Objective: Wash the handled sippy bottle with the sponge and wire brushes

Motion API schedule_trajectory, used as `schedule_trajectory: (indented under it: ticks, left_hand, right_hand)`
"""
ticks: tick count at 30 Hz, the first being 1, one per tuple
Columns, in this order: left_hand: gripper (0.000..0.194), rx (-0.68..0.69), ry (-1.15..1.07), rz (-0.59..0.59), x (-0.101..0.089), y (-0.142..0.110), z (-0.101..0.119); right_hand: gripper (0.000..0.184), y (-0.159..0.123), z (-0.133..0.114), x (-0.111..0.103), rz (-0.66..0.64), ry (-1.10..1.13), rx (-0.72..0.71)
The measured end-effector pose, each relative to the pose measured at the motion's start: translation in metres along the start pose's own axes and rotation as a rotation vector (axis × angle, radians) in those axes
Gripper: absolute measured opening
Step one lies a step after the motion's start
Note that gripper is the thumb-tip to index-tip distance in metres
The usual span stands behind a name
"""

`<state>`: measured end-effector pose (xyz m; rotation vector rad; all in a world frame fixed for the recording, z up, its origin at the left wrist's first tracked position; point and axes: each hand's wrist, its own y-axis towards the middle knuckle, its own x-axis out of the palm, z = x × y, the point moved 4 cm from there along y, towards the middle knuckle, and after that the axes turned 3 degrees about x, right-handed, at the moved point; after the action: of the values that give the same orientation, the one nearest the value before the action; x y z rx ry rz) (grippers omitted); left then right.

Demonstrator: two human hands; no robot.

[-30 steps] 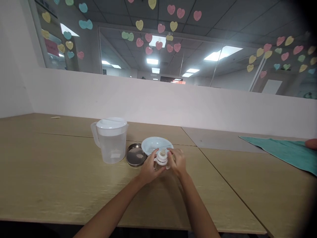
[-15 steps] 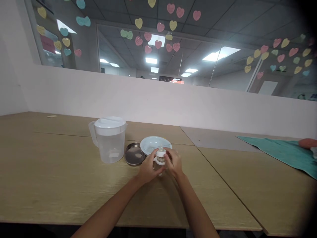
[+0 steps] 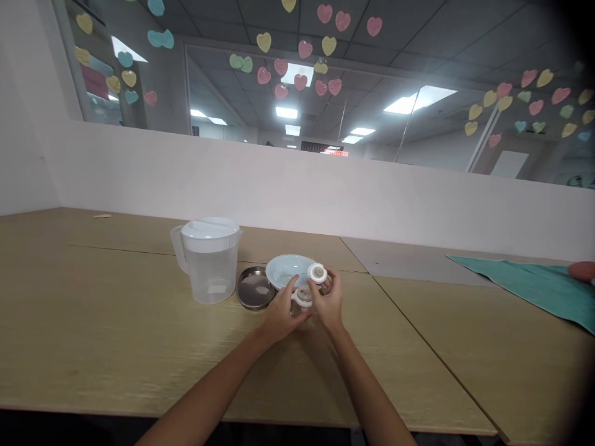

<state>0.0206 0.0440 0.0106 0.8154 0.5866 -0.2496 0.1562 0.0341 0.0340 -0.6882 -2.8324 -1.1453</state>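
Observation:
My left hand (image 3: 279,314) is closed around a clear baby bottle (image 3: 304,295) with a white collar and handle, its mouth uncovered. Between the fingers of my right hand (image 3: 329,303) is a white nipple cap (image 3: 318,273), tilted so its round top faces me, just above and right of the bottle. Directly behind the bottle lies a pale blue bowl (image 3: 279,271), partly hidden by my hands. To the left of the bowl is a round, shallow metal dish (image 3: 255,290). The bottle's lower part is mostly covered by my fingers.
A translucent lidded pitcher (image 3: 212,266) with liquid inside stands left of the metal dish. On the right lies a green cloth (image 3: 530,288), with a reddish object (image 3: 582,271) at the frame's edge. Seams cross the wooden table (image 3: 139,341); a low wall backs it.
The nipple cap was on the bottle a second ago, then lifted. Now my right hand holds it apart, up and to the right. My left hand stays on the bottle.

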Motion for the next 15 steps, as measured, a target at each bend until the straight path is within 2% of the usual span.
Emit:
schedule_trajectory:
  ticks: [4, 7, 9, 12, 15]
  left_hand:
    - [0.084, 0.002, 0.007, -0.01, 0.0, 0.0, 0.001]
    - [0.085, -0.015, 0.011, -0.022, 0.0, 0.0, 0.002]
    - [0.085, -0.027, 0.013, -0.027, 0.0, 0.0, 0.002]
    - [0.084, -0.032, 0.017, -0.034, 0.0, 0.0, 0.002]
    - [0.082, -0.018, 0.024, -0.037, -0.001, 0.0, 0.003]
  right_hand:
    - [0.049, 0.014, 0.017, -0.016, 0.172, 0.278, 0.215]
    - [0.036, 0.022, 0.03, -0.026, 0.144, 0.5, 0.373]
    - [0.035, 0.024, 0.037, -0.032, 0.149, 0.671, 0.461]
    - [0.036, 0.025, 0.042, -0.038, 0.188, 0.824, 0.543]
    - [0.033, 0.028, 0.043, -0.045, 0.227, 0.879, 0.536]
